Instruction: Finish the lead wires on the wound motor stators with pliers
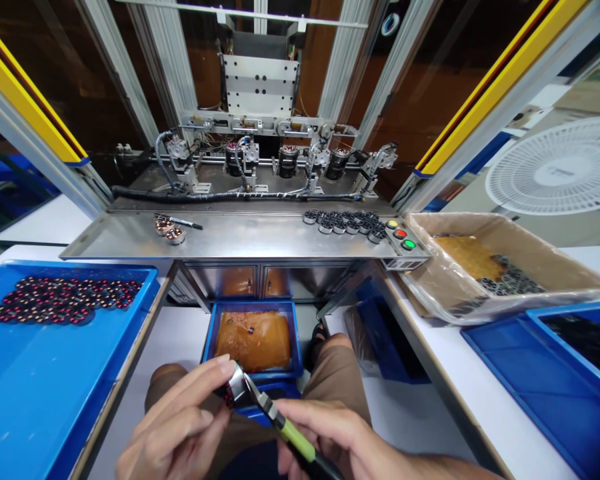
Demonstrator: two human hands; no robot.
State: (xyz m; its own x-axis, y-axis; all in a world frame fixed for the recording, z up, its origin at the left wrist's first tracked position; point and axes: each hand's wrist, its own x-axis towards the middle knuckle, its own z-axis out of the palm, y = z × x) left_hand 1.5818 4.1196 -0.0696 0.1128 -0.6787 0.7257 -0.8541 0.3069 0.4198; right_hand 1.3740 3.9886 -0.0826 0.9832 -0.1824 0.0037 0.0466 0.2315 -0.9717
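Between the thumb and fingers of my left hand point(180, 420) is a small motor stator point(238, 385), a silvery ring with copper and red showing at its lower left. My right hand point(335, 433) is closed round a pair of pliers point(298, 438) with green and black handles. The jaws of the pliers touch or nearly touch the right side of the stator; whether they grip anything there I cannot tell. Both hands are above my lap, in front of a blue bin point(300, 360) with a brown lining and small scraps in it.
A steel ledge point(240, 233) carries wound stators point(173, 232), a pen point(186, 222), dark stator cores point(347, 223) and a button box point(403, 237). Behind stands a winding machine point(260, 87). A blue tray point(25, 380) of stators is left; a lined carton point(500, 230) and fan point(555, 167) are right.
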